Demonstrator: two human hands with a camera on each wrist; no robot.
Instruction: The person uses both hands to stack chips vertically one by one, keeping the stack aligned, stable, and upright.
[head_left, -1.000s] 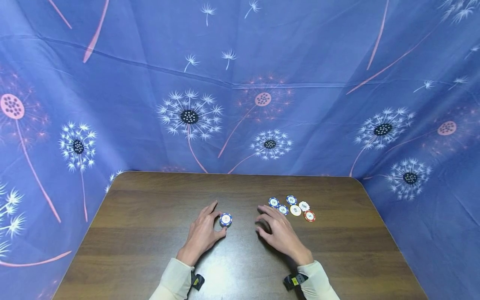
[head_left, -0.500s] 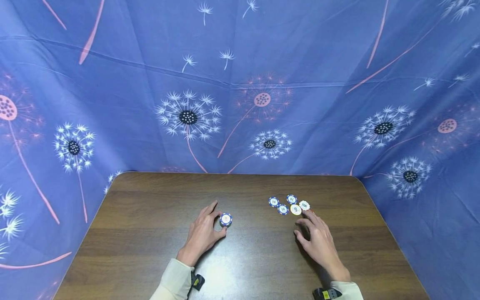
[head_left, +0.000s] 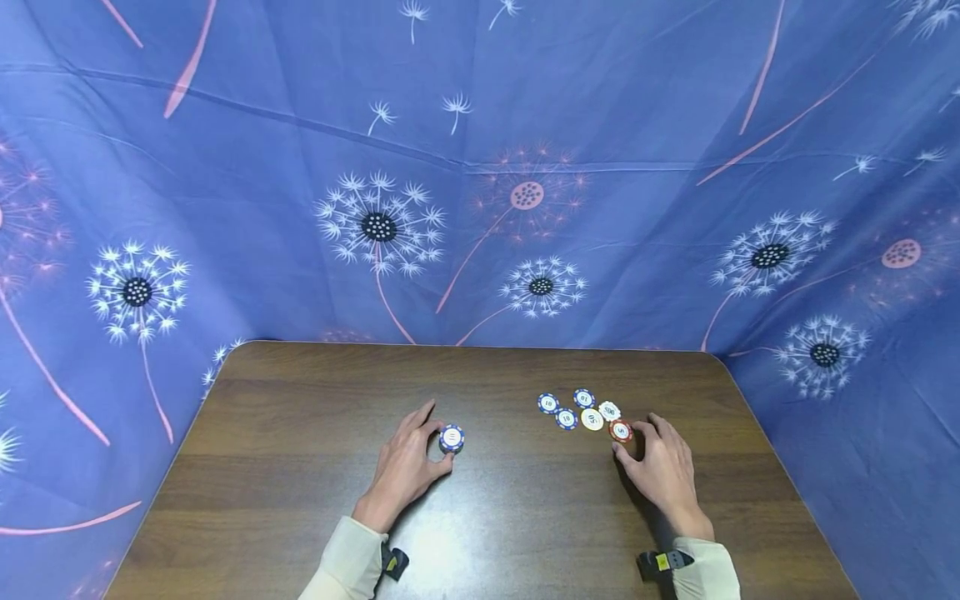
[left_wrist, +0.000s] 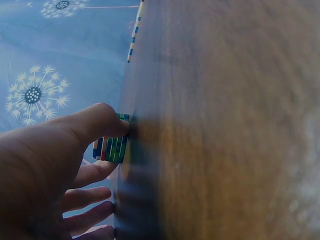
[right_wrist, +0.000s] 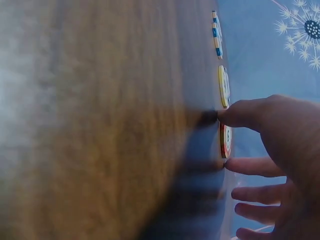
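Note:
A short stack of poker chips (head_left: 452,438), topped by a blue-and-white one, stands on the table (head_left: 315,483) left of centre. My left hand (head_left: 405,462) grips it between thumb and index finger; in the left wrist view the stack (left_wrist: 116,147) shows green, red and blue edges. On the right, a red poker chip (head_left: 620,430) lies flat. My right hand (head_left: 666,467) pinches it by its rim with thumb and index finger, the other fingers extended. In the right wrist view this red chip (right_wrist: 226,139) sits between the thumb and index finger.
Left of the red chip lie a pale yellow-rimmed chip (head_left: 592,418), a white chip (head_left: 609,411) and three blue chips, one of them a blue chip (head_left: 547,403) at the far left. A blue dandelion-print cloth (head_left: 637,250) hangs behind the table.
My right hand has moved right, from beside the blue chips to the red chip, and its thumb and index finger have come to the chip's rim. My left hand has stayed on the stack.

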